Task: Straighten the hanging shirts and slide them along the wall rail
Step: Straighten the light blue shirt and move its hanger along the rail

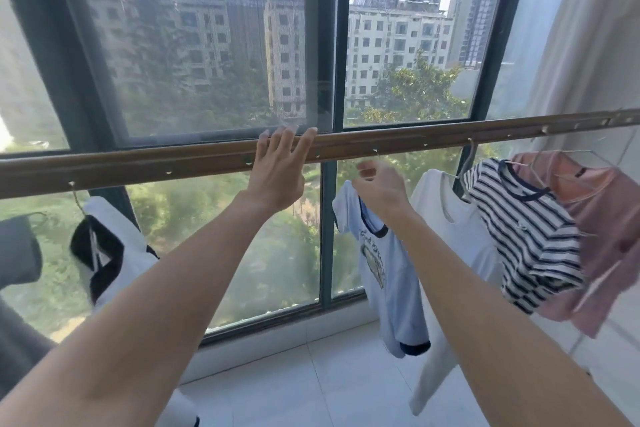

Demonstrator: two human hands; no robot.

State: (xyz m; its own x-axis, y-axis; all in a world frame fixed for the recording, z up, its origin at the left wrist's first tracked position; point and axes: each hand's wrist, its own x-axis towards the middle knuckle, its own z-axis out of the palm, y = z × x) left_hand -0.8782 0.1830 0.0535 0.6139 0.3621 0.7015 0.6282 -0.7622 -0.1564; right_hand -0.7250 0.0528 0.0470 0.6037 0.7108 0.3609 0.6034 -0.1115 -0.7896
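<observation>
A brown rail (173,163) with hanger holes runs across the window. My left hand (280,170) rests on the rail with fingers straight. My right hand (377,184) pinches the hanger top of a light blue printed T-shirt (384,263) just under the rail. To its right hang a white garment (450,239), a navy-and-white striped shirt (526,232) and a pink shirt (602,229). At the far left a black-and-white shirt (110,250) hangs from the rail.
A large dark-framed window (329,45) stands right behind the rail. A grey garment (17,253) is at the left edge. A pale curtain (588,45) hangs at the right. White floor tiles (311,385) lie below.
</observation>
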